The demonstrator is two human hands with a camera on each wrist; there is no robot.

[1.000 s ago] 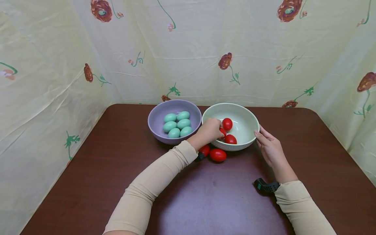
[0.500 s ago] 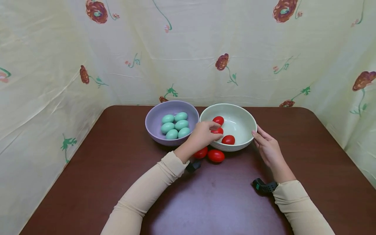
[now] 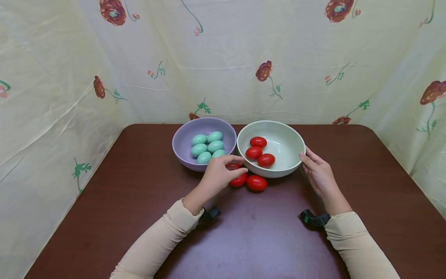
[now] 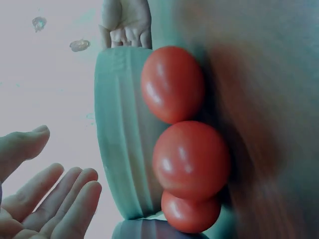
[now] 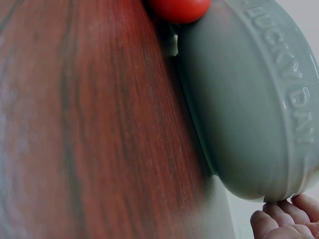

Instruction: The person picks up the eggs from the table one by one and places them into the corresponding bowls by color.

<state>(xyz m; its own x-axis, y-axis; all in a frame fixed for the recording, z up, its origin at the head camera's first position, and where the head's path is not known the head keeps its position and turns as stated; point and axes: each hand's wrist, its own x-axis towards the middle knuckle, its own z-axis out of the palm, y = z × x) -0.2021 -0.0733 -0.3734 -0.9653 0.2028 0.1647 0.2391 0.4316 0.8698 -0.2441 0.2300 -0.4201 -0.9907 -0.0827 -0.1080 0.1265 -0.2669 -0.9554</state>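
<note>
A pale green bowl (image 3: 287,151) at the back of the table holds three red eggs (image 3: 266,160). Gripping its right rim, my right hand (image 3: 318,176) has the thumb over the edge and the fingers against the outside wall, as the right wrist view also shows. My left hand (image 3: 217,174) hovers in front of the two bowls, fingers and thumb spread apart with nothing between them. Just beyond it, against the foot of the green bowl, lie three more loose eggs: a right one (image 3: 256,183), a middle one (image 4: 192,159) and a left one (image 4: 190,211).
A purple bowl (image 3: 181,149) with several teal eggs (image 3: 199,150) stands left of the green bowl, their rims touching or nearly so. The brown table (image 3: 265,232) ends at a flowered curtain (image 3: 223,58) behind the bowls.
My left hand has let go of a red egg inside the green bowl and drawn back left and toward me, over the loose eggs. My right hand keeps hold of the rim.
</note>
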